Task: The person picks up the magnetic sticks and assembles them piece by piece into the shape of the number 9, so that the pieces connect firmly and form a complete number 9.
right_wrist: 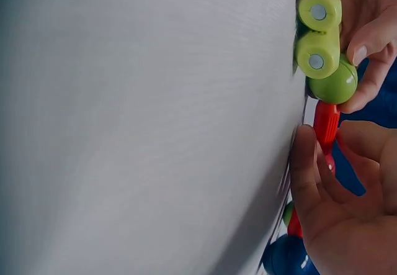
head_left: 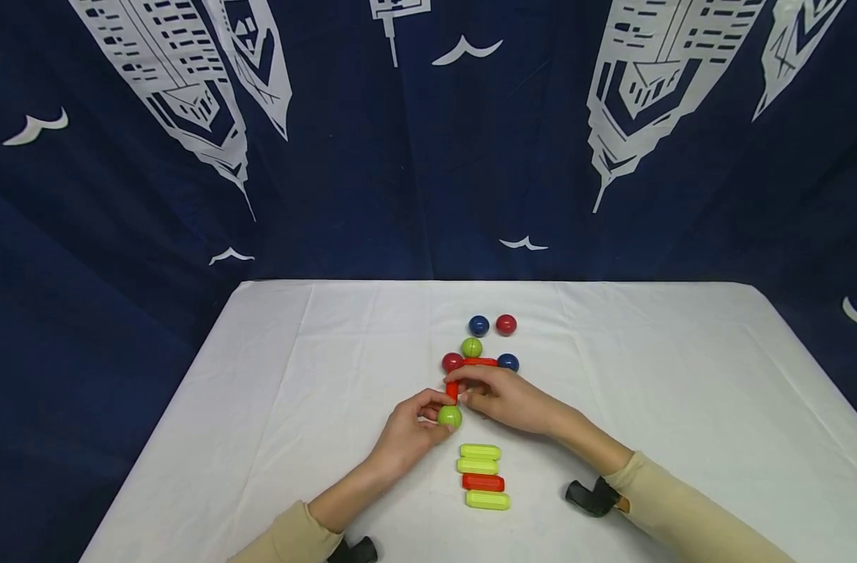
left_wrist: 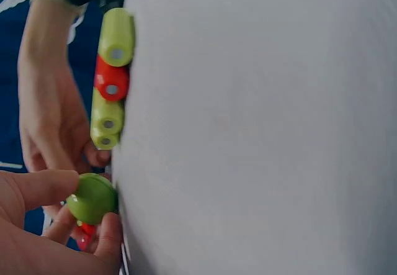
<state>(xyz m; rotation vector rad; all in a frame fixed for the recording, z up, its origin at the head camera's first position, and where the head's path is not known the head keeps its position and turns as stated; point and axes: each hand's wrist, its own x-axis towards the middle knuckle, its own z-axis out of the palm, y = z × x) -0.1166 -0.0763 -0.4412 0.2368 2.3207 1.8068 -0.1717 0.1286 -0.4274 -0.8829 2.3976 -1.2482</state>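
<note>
Glossy green ball (head_left: 450, 417) pinched in our left fingers (left_wrist: 51, 187), red rod (head_left: 452, 392) in our right fingers (right_wrist: 304, 157): tugging could part them.

1. I see a white-covered table (head_left: 330, 328) across the lower half of my head view.
2. Right of centre on it, a blue ball (head_left: 479, 326) and red ball (head_left: 506, 325) lie above a green ball (head_left: 471, 347).
3. Below, a crosswise red rod (head_left: 481, 362) joins further balls (head_left: 453, 363).
4. Lower down, I count four short rods (head_left: 483, 482).
</note>
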